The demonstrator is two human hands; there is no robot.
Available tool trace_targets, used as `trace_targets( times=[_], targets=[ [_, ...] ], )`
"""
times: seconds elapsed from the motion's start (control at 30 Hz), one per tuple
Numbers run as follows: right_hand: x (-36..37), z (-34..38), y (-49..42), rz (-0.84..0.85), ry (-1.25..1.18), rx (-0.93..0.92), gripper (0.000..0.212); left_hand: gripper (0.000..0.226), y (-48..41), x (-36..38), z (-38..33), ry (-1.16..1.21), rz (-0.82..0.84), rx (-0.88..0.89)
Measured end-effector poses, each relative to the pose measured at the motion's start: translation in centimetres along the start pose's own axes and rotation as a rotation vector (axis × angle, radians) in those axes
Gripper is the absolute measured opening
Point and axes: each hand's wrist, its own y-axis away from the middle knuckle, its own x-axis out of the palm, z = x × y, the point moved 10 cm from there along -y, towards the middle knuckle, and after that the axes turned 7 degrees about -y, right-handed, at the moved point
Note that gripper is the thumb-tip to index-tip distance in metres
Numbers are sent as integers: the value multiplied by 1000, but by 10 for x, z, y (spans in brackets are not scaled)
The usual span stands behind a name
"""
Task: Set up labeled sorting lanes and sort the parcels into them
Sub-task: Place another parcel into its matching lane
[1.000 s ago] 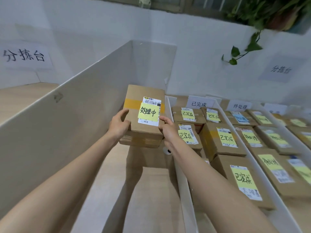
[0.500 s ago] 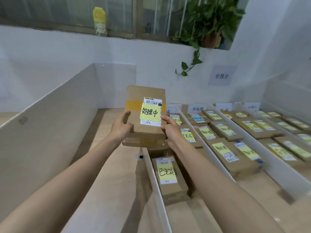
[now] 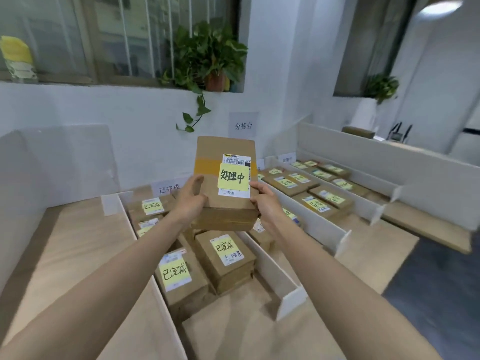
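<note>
Head view: within the last second the sight swings right, and the parcel [image 3: 207,178], earlier over the bare lane at the left of the frame, now hangs at centre frame above the 已完成 lane [image 3: 228,255]. Its yellow note [image 3: 233,177] reads 处理中, so I judge it does not belong with the parcels below and is bound for a lane farther right; the sign [image 3: 288,158] there is too blurred to read. Both arms reach forward from the lower corners. The left hand [image 3: 191,201] grips the parcel's lower left edge, thumb on top and fingers wrapped beneath. The right hand [image 3: 267,203] holds the lower right corner likewise. The parcel tilts its face toward the camera, clear of the counter [image 3: 78,250].
</note>
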Motion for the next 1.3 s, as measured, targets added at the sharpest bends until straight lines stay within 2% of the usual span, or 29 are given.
trace_targets(
  times=[0.4,0.83,1.3],
  targets=[
    [-207,56,100,-289,-12,-87,43,50,67,172,-80,28,257,120],
    [-373,85,186,-448,-36,-159,48,47,145,317,-156,74,426,208],
    [-461,92,231,-529,-78,-173,47,47,184,407,-194,20,549,252]
  ],
)
